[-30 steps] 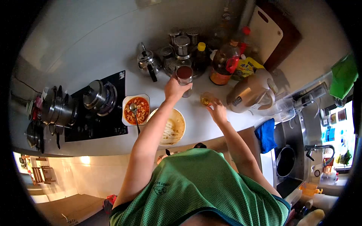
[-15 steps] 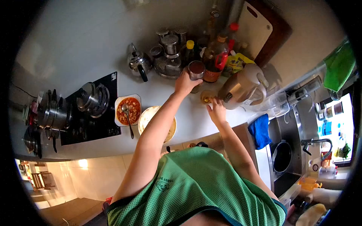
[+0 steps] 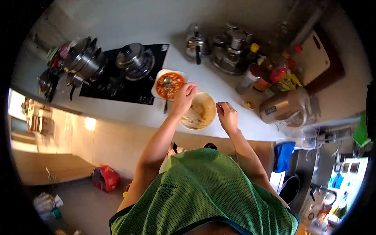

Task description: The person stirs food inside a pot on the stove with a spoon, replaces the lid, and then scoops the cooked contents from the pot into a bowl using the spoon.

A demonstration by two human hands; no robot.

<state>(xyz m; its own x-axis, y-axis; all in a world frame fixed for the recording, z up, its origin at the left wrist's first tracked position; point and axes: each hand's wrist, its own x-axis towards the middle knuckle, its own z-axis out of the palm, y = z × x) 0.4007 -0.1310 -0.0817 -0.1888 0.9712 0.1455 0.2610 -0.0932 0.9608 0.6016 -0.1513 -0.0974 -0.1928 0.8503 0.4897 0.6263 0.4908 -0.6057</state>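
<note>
On the counter before me stands a round, light-coloured bowl [image 3: 198, 111] with brown smears inside. My left hand [image 3: 185, 98] is over its left rim, fingers pressed together; anything inside them is hidden. At the bowl's right rim is my right hand [image 3: 228, 116], fingertips bent and pinched close to the edge. I cannot make out whether it grips the rim or something small. Left of the bowl, a white dish [image 3: 155, 92] holds red stew with a metal spoon [image 3: 167, 91] resting in it. A jar with a brown lid [image 3: 244, 81] stands to the right.
A black cooktop [image 3: 117, 88] carries a lidded pot [image 3: 131, 56]. Behind are a kettle [image 3: 195, 44] and a rack of metal canisters [image 3: 231, 53]. On the right are a small glass [image 3: 249, 104], a large grey pitcher [image 3: 284, 105], a blue cloth [image 3: 284, 156] and the sink.
My left hand has let go of the brown-lidded jar, which now stands near the bottles. My right hand has left the small glass. Both hands are now at the bowl, and the view has shifted left.
</note>
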